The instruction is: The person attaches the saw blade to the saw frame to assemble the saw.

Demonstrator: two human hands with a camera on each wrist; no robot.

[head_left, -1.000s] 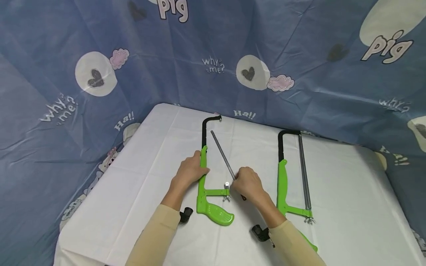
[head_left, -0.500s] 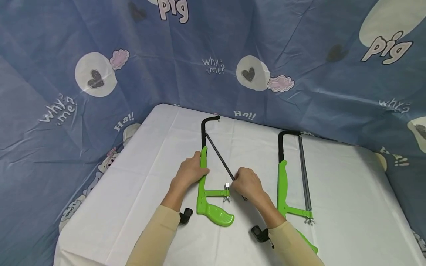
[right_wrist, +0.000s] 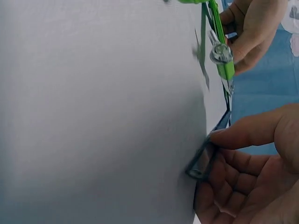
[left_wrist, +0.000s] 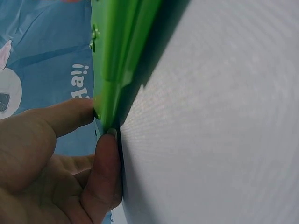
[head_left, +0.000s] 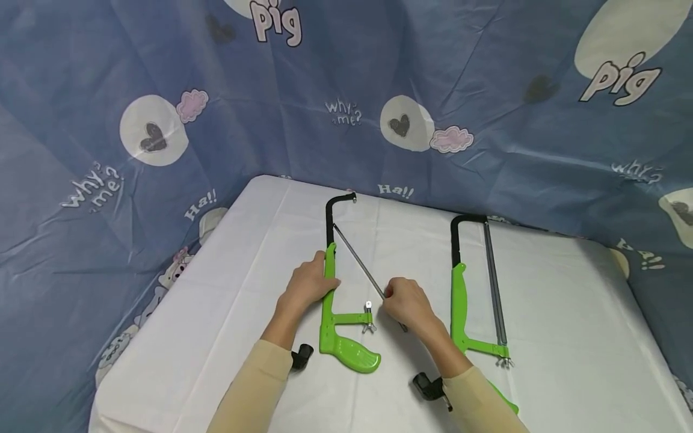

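Fingers of the left hand point(head_left: 305, 282) clamped the green saw frame point(head_left: 328, 300); the right hand point(head_left: 406, 300) pinched its loose blade point(head_left: 357, 258).

White cloth point(head_left: 227, 313) over the table, creased w/ fold lines, corners rounded. Blue printed fabric backdrop point(head_left: 487, 96) hung on three sides, wrinkled, draping down past table edges. Print: cream circles w/ dark hearts point(head_left: 154, 129), pink clouds, words "pig", "why me?", "Ha!!" in white. Even, soft light, faint shadows only. No floor, no window in view.
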